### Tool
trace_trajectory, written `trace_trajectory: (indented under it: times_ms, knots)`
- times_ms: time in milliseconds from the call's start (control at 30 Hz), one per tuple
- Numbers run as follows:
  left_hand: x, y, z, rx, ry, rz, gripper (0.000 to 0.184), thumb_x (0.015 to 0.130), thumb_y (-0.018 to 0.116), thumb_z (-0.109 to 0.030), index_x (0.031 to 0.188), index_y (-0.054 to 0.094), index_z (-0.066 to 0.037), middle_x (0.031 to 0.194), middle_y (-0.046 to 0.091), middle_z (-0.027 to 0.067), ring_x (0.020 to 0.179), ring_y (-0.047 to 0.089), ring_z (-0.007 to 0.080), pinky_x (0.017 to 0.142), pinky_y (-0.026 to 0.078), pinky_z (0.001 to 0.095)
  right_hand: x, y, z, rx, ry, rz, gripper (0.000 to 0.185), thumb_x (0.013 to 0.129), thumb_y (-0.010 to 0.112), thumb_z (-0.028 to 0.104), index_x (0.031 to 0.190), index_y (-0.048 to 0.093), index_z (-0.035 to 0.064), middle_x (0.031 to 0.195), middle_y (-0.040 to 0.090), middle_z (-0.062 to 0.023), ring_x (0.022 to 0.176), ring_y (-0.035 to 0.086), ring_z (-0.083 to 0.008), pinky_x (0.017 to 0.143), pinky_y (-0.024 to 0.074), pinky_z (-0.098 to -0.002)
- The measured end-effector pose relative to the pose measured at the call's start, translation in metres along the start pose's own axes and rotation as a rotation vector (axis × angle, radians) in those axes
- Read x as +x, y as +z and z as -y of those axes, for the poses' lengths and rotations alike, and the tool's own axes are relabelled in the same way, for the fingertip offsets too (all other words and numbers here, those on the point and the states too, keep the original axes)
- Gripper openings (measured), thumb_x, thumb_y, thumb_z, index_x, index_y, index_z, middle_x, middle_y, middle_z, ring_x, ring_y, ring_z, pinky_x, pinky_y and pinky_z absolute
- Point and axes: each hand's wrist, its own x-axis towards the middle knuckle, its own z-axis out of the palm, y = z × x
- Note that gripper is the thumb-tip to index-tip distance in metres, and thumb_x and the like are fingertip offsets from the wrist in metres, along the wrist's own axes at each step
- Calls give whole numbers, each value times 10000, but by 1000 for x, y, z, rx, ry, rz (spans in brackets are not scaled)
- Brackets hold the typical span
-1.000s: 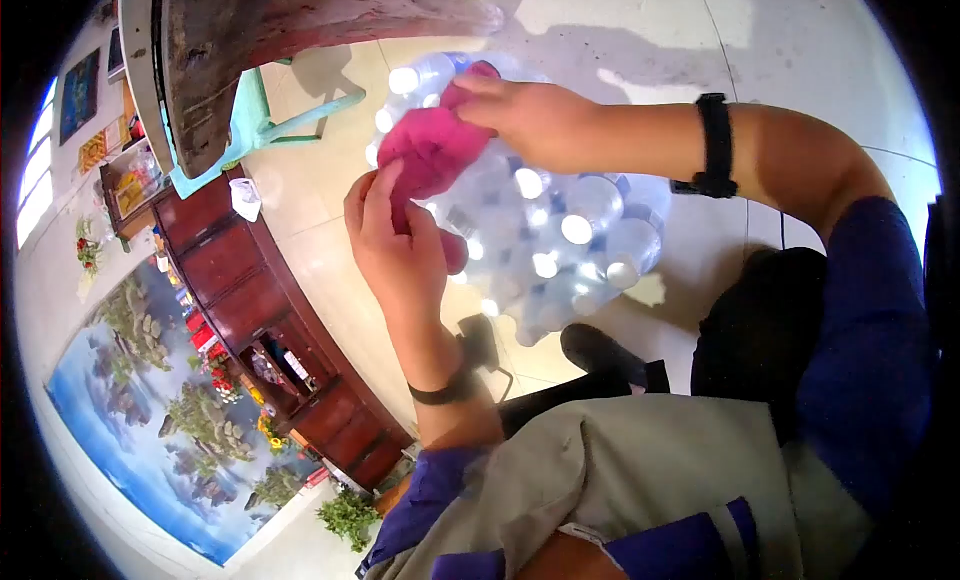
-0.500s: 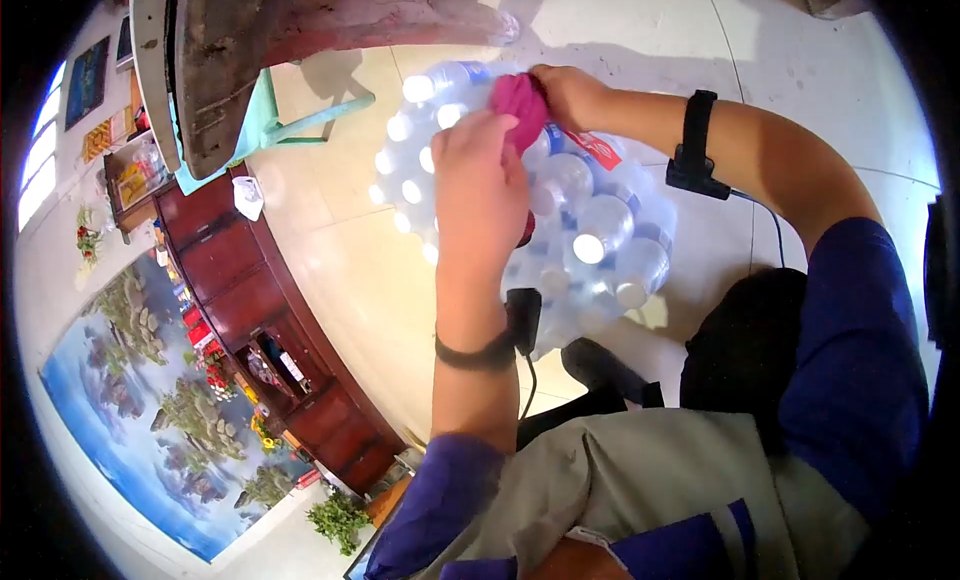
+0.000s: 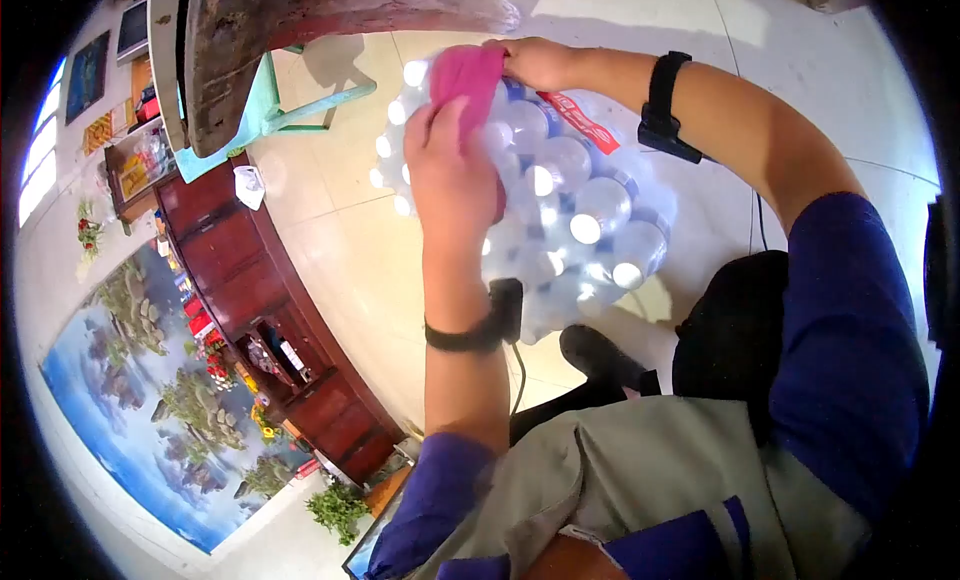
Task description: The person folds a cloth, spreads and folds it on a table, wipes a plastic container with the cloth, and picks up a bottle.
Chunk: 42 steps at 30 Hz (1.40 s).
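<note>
- The pink cloth (image 3: 468, 72) is above the far-left part of the bottle pack, with both hands on it.
- The left hand (image 3: 452, 175) pinches the cloth's near part between thumb and fingers; some dark pink fabric shows beside the palm.
- The right hand (image 3: 540, 65) pinches the cloth's far right edge with its fingertips; the finger undersides are hidden.
- The hands are near each other but apart, the cloth spanning between them.
- The bottle pack (image 3: 603, 208), clear bottles with white caps, is on the pale tiled floor (image 3: 325, 260).
- A red printed strip (image 3: 580, 122) lies across the pack, near the right hand.
- Black straps circle both wrists or forearms, the left one (image 3: 465, 332) and the right one (image 3: 665, 105).
- A dark shoe (image 3: 602, 358) stands near the pack.
- A turquoise stool (image 3: 320, 108) is left of the pack, and a reddish-brown cabinet (image 3: 255, 255) lies beyond it.
</note>
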Motion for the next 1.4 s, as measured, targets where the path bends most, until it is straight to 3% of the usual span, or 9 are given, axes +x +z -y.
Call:
trace_trajectory:
  times_ms: [200,367,467,700,833,900,1067,1333,1400]
  knots:
    - [10,1,-19,78,88,112,304,794,584,18,1086,649,-32,1109,613,195,1055,565,366,938,449,412,-24,12,-16,-149,-64,-36,420,948,425,389,1149,581,54,1029,658,-226,909,629,-388,817,481,-464]
    - [-26,-8,-19,-99,74,112,291,800,553,45,1067,644,-25,1100,622,183,1044,583,352,927,457,395,-119,-8,52,73,207,66,369,954,470,320,1241,543,100,1068,631,-169,966,601,-302,870,457,-392]
    - [-57,-10,-32,-97,119,78,279,811,547,49,1064,637,-28,1096,624,165,1000,602,325,890,475,361,-148,16,7,2,-82,-49,313,917,523,222,1189,551,69,1085,576,-183,992,567,-318,872,446,-405]
    - [-73,-47,-59,-663,-103,704,270,838,563,37,1092,631,-26,1047,638,90,932,612,186,829,482,287,-190,7,28,-140,167,-38,199,822,545,51,1017,558,12,1018,563,-211,947,554,-356,839,449,-405]
    - [-67,-54,-60,-655,-121,595,275,842,583,32,1102,640,-40,1008,637,21,896,588,116,802,478,258,-176,-34,77,-133,326,82,209,772,540,17,975,584,14,892,604,-217,834,606,-291,728,475,-385]
    - [-64,-55,-49,-733,-336,471,267,875,570,14,1127,633,-45,988,617,-7,806,568,65,723,470,217,-144,-30,44,-173,-31,-105,265,770,555,57,1030,569,6,915,613,-167,832,599,-205,696,473,-345]
    - [-65,-24,-11,-861,-596,231,310,865,533,35,1168,579,-12,957,632,46,825,580,97,722,484,234,-111,-11,83,130,88,206,553,861,554,399,1226,499,-13,1082,575,-135,1022,544,-221,887,441,-340]
    - [-92,-14,-59,-421,-115,258,299,798,571,21,1090,611,-32,947,631,96,811,611,174,727,498,292,-179,11,42,-91,-179,-52,365,867,527,190,1193,545,26,1255,491,-215,1120,498,-335,994,394,-374]
    - [-94,-12,-80,-389,48,283,305,755,591,18,1057,606,-31,964,621,159,845,622,313,744,508,367,-196,6,28,-101,-193,15,297,823,536,136,1102,589,51,1173,532,-210,1044,515,-343,955,405,-395]
